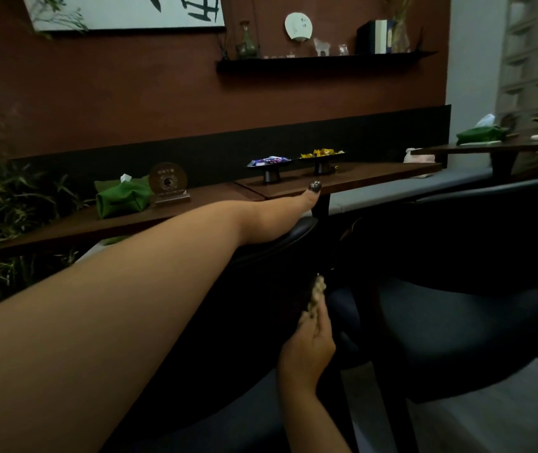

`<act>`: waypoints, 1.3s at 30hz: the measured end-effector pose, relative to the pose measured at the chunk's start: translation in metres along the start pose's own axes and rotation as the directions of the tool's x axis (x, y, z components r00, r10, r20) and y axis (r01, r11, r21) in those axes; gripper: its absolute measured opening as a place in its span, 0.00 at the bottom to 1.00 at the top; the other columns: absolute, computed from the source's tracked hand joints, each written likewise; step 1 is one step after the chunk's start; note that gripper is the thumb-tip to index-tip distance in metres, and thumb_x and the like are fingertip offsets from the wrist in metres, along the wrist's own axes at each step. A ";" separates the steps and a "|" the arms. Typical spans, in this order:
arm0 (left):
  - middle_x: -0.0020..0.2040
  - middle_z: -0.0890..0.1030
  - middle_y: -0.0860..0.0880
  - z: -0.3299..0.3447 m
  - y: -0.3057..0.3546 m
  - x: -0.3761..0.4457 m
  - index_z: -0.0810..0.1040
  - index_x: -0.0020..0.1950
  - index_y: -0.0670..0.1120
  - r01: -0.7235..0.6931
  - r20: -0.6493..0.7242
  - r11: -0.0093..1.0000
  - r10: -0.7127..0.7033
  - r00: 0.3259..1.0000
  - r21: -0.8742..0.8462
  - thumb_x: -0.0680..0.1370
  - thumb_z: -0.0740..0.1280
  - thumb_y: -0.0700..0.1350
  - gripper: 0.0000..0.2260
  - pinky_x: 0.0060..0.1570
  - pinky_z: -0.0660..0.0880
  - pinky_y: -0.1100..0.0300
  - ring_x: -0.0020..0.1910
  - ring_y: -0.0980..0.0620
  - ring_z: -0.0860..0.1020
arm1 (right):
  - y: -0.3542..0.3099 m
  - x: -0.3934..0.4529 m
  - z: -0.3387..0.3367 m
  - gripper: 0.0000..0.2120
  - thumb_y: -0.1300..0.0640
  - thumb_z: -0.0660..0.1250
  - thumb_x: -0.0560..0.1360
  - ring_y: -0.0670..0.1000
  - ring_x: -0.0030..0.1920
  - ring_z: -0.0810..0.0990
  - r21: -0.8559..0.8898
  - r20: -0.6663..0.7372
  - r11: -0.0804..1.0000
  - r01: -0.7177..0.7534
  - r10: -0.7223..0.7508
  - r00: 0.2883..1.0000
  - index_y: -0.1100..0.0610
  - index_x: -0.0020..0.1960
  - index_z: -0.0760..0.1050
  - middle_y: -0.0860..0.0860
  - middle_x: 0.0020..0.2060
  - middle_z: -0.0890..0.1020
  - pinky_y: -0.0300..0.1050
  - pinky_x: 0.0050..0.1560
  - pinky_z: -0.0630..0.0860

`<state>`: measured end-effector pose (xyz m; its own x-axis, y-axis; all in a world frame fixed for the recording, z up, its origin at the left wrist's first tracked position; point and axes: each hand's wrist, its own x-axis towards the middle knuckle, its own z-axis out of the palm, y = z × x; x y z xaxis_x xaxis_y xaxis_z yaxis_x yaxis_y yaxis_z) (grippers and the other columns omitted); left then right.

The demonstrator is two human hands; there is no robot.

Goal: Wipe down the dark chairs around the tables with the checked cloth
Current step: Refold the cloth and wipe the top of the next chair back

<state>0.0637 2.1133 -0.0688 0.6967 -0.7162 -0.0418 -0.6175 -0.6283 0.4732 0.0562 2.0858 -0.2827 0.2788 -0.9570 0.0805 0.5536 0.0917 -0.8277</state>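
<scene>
My left hand [280, 214] rests over the curved top rail of a dark chair [261, 256] right in front of me, its fingers wrapped over the back rail and the thumb pointing at the table. Lower down, my right hand [306, 348] is shut on the checked cloth [316, 294], which is pressed against the inner side of that chair's back. A second dark chair [457, 322] with a padded seat stands just to the right, its seat facing me.
A long brown table [359, 178] holds a green tissue pouch [123, 197], a round sign [167, 184] and two small dishes of sweets [293, 161]. A grey bench [408, 191] runs behind it. Plants fill the left edge. Another table [490, 147] stands at the far right.
</scene>
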 end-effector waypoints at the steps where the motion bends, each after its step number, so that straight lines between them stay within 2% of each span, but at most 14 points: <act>1: 0.73 0.68 0.46 0.000 0.002 -0.002 0.67 0.74 0.48 -0.012 0.004 1.000 0.012 1.000 0.004 0.82 0.45 0.63 0.29 0.69 0.56 0.61 0.72 0.48 0.66 | 0.004 0.005 -0.002 0.18 0.60 0.59 0.77 0.49 0.62 0.76 -0.010 -0.012 0.997 -0.079 0.079 0.997 0.56 0.65 0.75 0.52 0.61 0.79 0.45 0.64 0.71; 3: 0.70 0.70 0.50 0.000 0.005 -0.004 0.66 0.74 0.48 -0.033 0.023 0.999 0.032 0.999 0.016 0.84 0.45 0.58 0.24 0.57 0.58 0.68 0.69 0.52 0.67 | -0.005 0.014 0.001 0.16 0.62 0.59 0.79 0.47 0.60 0.76 0.034 -0.002 0.989 -0.146 0.146 0.989 0.58 0.65 0.75 0.51 0.60 0.79 0.37 0.57 0.71; 5: 0.57 0.73 0.56 -0.001 0.007 -0.003 0.70 0.67 0.52 -0.046 0.031 0.998 0.045 0.999 0.036 0.85 0.48 0.54 0.17 0.39 0.61 0.68 0.59 0.57 0.70 | -0.033 0.012 0.011 0.17 0.63 0.57 0.81 0.45 0.63 0.76 0.116 0.036 0.991 -0.068 0.064 0.997 0.57 0.67 0.74 0.49 0.62 0.78 0.32 0.56 0.71; 7: 0.48 0.73 0.55 -0.001 0.008 -0.002 0.72 0.50 0.53 -0.029 0.041 0.999 0.027 0.999 0.043 0.85 0.51 0.51 0.11 0.41 0.65 0.66 0.49 0.58 0.70 | -0.063 0.001 0.024 0.19 0.62 0.55 0.80 0.41 0.65 0.73 0.162 0.102 0.983 0.088 -0.106 0.989 0.53 0.69 0.72 0.46 0.64 0.76 0.34 0.61 0.71; 10: 0.49 0.73 0.53 -0.002 0.008 -0.003 0.72 0.48 0.51 0.006 0.073 0.997 -0.012 0.997 0.081 0.84 0.54 0.52 0.11 0.53 0.65 0.61 0.48 0.56 0.71 | -0.079 -0.007 0.033 0.24 0.61 0.53 0.75 0.39 0.68 0.68 0.154 0.135 0.934 0.323 -0.344 0.929 0.54 0.71 0.69 0.44 0.67 0.73 0.34 0.67 0.66; 15: 0.41 0.73 0.54 -0.003 0.012 -0.006 0.71 0.41 0.52 0.035 0.076 0.992 -0.045 0.996 0.124 0.84 0.55 0.49 0.13 0.43 0.68 0.63 0.40 0.59 0.72 | -0.015 -0.018 0.007 0.22 0.61 0.57 0.73 0.46 0.66 0.73 0.063 0.014 0.974 0.216 -0.217 0.976 0.51 0.66 0.71 0.50 0.65 0.76 0.37 0.65 0.68; 18: 0.42 0.73 0.54 -0.002 0.013 -0.007 0.71 0.43 0.51 0.049 0.070 0.993 -0.056 0.996 0.109 0.84 0.56 0.49 0.11 0.46 0.68 0.60 0.40 0.59 0.72 | 0.012 -0.013 -0.002 0.21 0.62 0.59 0.74 0.53 0.66 0.74 0.001 -0.011 0.997 0.078 -0.078 0.997 0.55 0.66 0.72 0.54 0.64 0.77 0.42 0.65 0.69; 21: 0.43 0.74 0.52 -0.003 0.013 -0.007 0.72 0.51 0.49 0.065 0.063 0.996 -0.069 0.996 0.069 0.83 0.57 0.51 0.08 0.46 0.68 0.59 0.41 0.57 0.73 | -0.003 0.004 0.001 0.17 0.64 0.58 0.80 0.50 0.65 0.74 0.073 -0.006 0.997 -0.010 0.010 1.000 0.58 0.66 0.74 0.52 0.63 0.78 0.29 0.58 0.71; 25: 0.55 0.76 0.49 -0.001 0.009 -0.004 0.73 0.63 0.48 0.044 0.068 0.995 -0.050 0.996 0.086 0.83 0.57 0.52 0.14 0.58 0.67 0.58 0.53 0.53 0.74 | -0.064 -0.013 0.020 0.20 0.66 0.55 0.80 0.41 0.67 0.71 0.241 0.129 0.957 0.159 -0.194 0.973 0.53 0.69 0.71 0.45 0.66 0.75 0.34 0.64 0.70; 28: 0.60 0.74 0.49 0.001 0.009 -0.005 0.74 0.61 0.48 0.014 0.057 0.994 -0.021 0.998 0.107 0.83 0.56 0.51 0.12 0.59 0.65 0.60 0.56 0.53 0.72 | -0.073 -0.024 0.028 0.23 0.63 0.55 0.76 0.41 0.69 0.68 0.213 0.117 0.913 0.349 -0.378 0.918 0.48 0.68 0.70 0.47 0.68 0.73 0.41 0.69 0.67; 33: 0.52 0.74 0.51 0.000 0.013 -0.011 0.73 0.64 0.47 0.030 0.039 0.996 -0.034 0.999 0.088 0.83 0.57 0.51 0.14 0.50 0.68 0.62 0.51 0.53 0.76 | -0.018 -0.023 0.008 0.24 0.61 0.56 0.71 0.47 0.67 0.72 0.100 0.014 0.971 0.218 -0.221 0.975 0.49 0.65 0.70 0.50 0.65 0.75 0.48 0.68 0.69; 35: 0.58 0.74 0.49 0.000 0.014 -0.013 0.72 0.68 0.45 0.046 0.053 0.993 -0.052 0.997 0.107 0.83 0.56 0.52 0.17 0.56 0.66 0.62 0.63 0.49 0.74 | -0.012 -0.021 0.005 0.23 0.61 0.56 0.71 0.49 0.67 0.73 0.063 0.011 0.978 0.197 -0.198 0.980 0.51 0.65 0.71 0.50 0.64 0.76 0.45 0.67 0.69; 37: 0.66 0.74 0.46 -0.002 0.016 -0.016 0.73 0.67 0.46 0.069 0.075 0.991 -0.078 0.994 0.114 0.84 0.55 0.53 0.17 0.60 0.65 0.61 0.65 0.49 0.72 | -0.020 -0.015 0.005 0.21 0.63 0.57 0.75 0.49 0.68 0.71 0.043 0.041 0.980 0.196 -0.197 0.979 0.53 0.66 0.72 0.49 0.65 0.75 0.43 0.68 0.67; 39: 0.68 0.73 0.45 -0.001 0.017 -0.016 0.74 0.63 0.47 0.048 0.071 0.983 -0.061 0.996 0.177 0.85 0.53 0.50 0.15 0.51 0.64 0.66 0.65 0.49 0.72 | -0.038 -0.009 0.007 0.20 0.64 0.56 0.77 0.46 0.70 0.69 0.068 0.125 0.966 0.249 -0.256 0.959 0.50 0.67 0.71 0.49 0.68 0.73 0.42 0.70 0.66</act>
<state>0.0422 2.1146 -0.0589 0.7055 -0.6962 -0.1326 -0.6384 -0.7055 0.3078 0.0382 2.0933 -0.2485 0.2235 -0.9066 0.3580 0.6574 -0.1310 -0.7421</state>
